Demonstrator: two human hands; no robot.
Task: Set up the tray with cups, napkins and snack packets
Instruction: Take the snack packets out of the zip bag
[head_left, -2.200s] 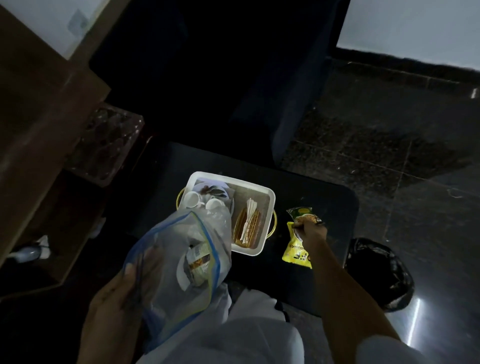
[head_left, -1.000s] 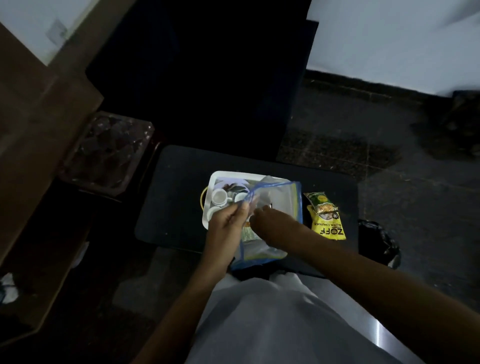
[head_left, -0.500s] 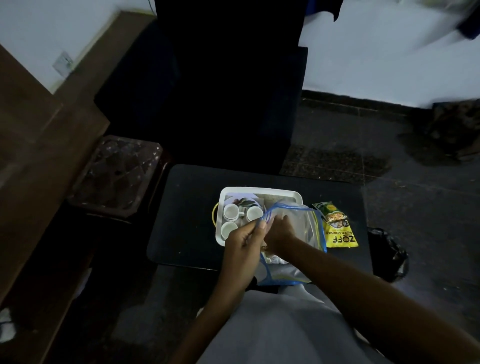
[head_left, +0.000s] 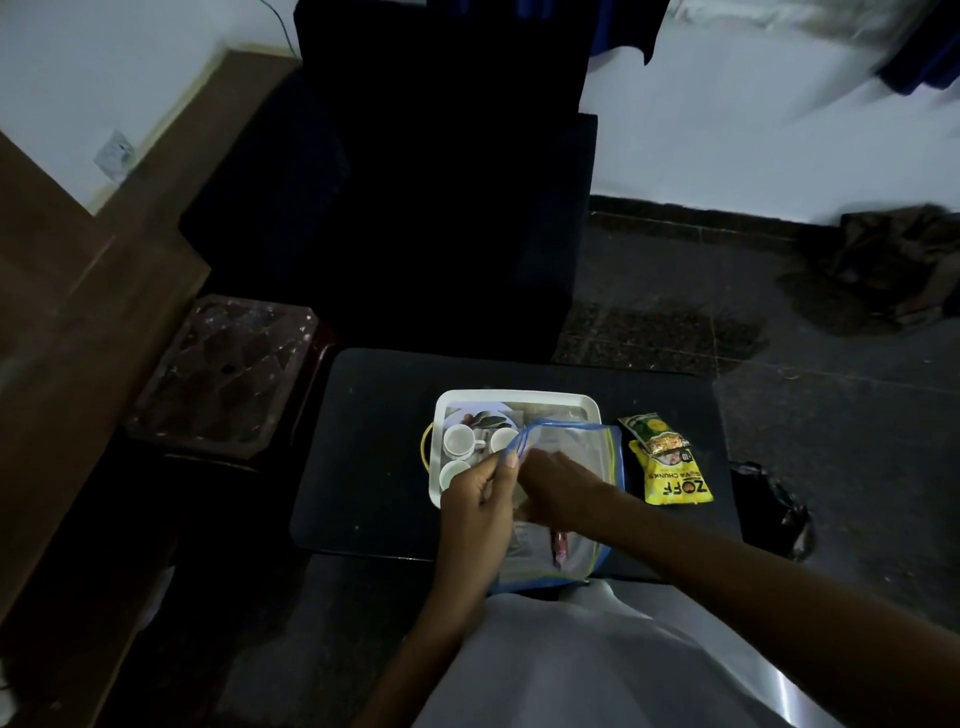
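A white tray (head_left: 517, 398) sits on a low black table (head_left: 374, 467). Three small white cups (head_left: 460, 439) stand in its left half. A clear zip bag with a blue rim (head_left: 592, 452) lies over the tray's right half and reaches toward me. My left hand (head_left: 480, 499) pinches the bag's open rim. My right hand (head_left: 558, 488) is inside the bag's mouth; what its fingers hold is hidden. A small reddish packet (head_left: 558, 548) shows through the bag's lower part. Two snack packets, one green (head_left: 652, 434) and one yellow (head_left: 675, 480), lie on the table right of the tray.
A dark chair (head_left: 441, 208) stands behind the table. A clear faceted box (head_left: 223, 374) sits left of the table beside a wooden unit (head_left: 78, 338). A black plastic bag (head_left: 769, 509) lies on the floor at the table's right.
The bag came down from in front of me onto the tray. My right hand left the yellow packet and went into the bag's mouth; my left hand took the rim.
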